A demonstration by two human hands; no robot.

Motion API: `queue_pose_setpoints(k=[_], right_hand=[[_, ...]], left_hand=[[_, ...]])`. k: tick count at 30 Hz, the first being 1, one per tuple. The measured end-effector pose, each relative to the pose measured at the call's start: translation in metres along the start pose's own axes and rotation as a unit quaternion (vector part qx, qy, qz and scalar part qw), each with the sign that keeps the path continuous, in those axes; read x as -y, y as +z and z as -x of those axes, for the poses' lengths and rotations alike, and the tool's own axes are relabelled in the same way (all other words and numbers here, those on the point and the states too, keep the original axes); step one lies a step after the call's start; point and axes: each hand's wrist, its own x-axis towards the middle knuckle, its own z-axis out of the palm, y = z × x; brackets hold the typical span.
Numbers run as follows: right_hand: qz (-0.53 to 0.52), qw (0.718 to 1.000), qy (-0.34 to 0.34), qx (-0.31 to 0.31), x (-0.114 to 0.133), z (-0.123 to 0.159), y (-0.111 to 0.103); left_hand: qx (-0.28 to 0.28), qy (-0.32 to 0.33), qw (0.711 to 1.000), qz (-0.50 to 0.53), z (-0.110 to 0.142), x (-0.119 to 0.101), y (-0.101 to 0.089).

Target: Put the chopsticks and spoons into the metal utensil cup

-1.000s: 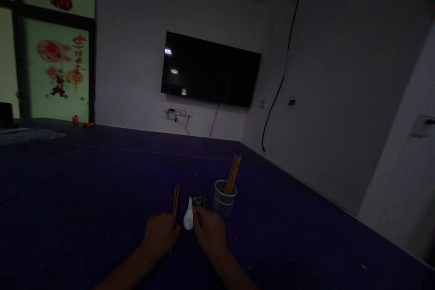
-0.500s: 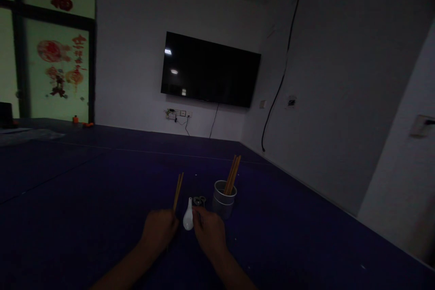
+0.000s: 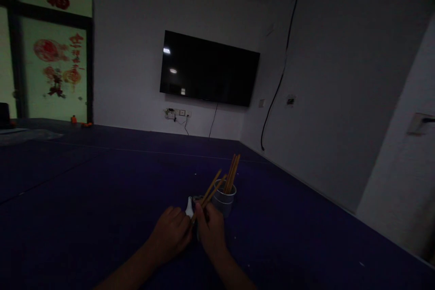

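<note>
Two loose wooden chopsticks (image 3: pixel 211 190) slant up and to the right between my hands. Their upper ends reach in front of the rim of a grey cylindrical cup (image 3: pixel 223 198), where several more chopsticks (image 3: pixel 233 174) stand upright. My right hand (image 3: pixel 212 231) pinches the pair near the middle. Lower down, my left hand (image 3: pixel 173 233) is closed on their bottom ends. Behind my fingers lies a white spoon (image 3: pixel 189 207), partly covered by my hands. A small dark object (image 3: pixel 197 199) beside the spoon is mostly hidden.
The dark blue surface (image 3: pixel 288 235) stretches to the walls. A television (image 3: pixel 210 69) hangs on the far wall above sockets (image 3: pixel 181 113). A black cable (image 3: pixel 280 79) runs down the right wall. Small orange items (image 3: pixel 74 119) sit far left, near clear plastic (image 3: pixel 37 135).
My left hand has moved right, bringing the chopsticks from upright to slanted. My right hand has taken hold of them too. The spoon is now more covered.
</note>
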Motion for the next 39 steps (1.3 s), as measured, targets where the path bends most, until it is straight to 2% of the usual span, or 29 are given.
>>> queue_pose_setpoints(k=[2, 6, 9, 12, 13, 15, 17, 21, 28, 34, 39], right_hand=[[-0.014, 1.000, 0.011, -0.010, 0.001, 0.000, 0.002], [-0.028, 0.999, -0.014, -0.041, 0.004, -0.003, -0.004], [-0.001, 0.989, -0.010, -0.149, 0.005, -0.013, -0.022], [0.053, 0.955, -0.003, -0.293, 0.001, -0.028, -0.047], [0.071, 0.942, 0.002, -0.328, -0.002, -0.034, -0.055], [0.104, 0.928, 0.008, -0.357, -0.010, -0.043, -0.068], [0.131, 0.929, 0.023, -0.346, -0.020, -0.051, -0.078], [0.168, 0.942, 0.064, -0.285, -0.045, -0.060, -0.086], [0.206, 0.960, -0.012, -0.190, -0.075, -0.073, -0.079], [0.184, 0.965, -0.008, -0.186, -0.082, -0.071, -0.070], [0.163, 0.969, -0.008, -0.185, -0.080, -0.067, -0.067]], left_hand=[[0.007, -0.001, 1.000, 0.007, -0.001, 0.000, 0.000], [0.025, -0.018, 0.999, 0.037, 0.001, 0.001, -0.002], [0.047, -0.046, 0.997, 0.046, 0.002, 0.002, -0.002], [0.066, -0.075, 0.994, 0.043, 0.003, 0.004, -0.001], [0.071, -0.083, 0.993, 0.043, 0.003, 0.004, 0.000], [0.084, -0.099, 0.990, 0.047, 0.004, 0.005, 0.002], [0.098, -0.108, 0.988, 0.053, 0.006, 0.005, 0.004], [0.122, -0.120, 0.983, 0.059, 0.007, 0.005, 0.008], [0.157, -0.160, 0.972, 0.068, 0.006, 0.004, 0.008], [0.194, -0.179, 0.962, 0.067, 0.005, 0.004, 0.009], [0.191, -0.181, 0.963, 0.064, 0.003, 0.004, 0.007]])
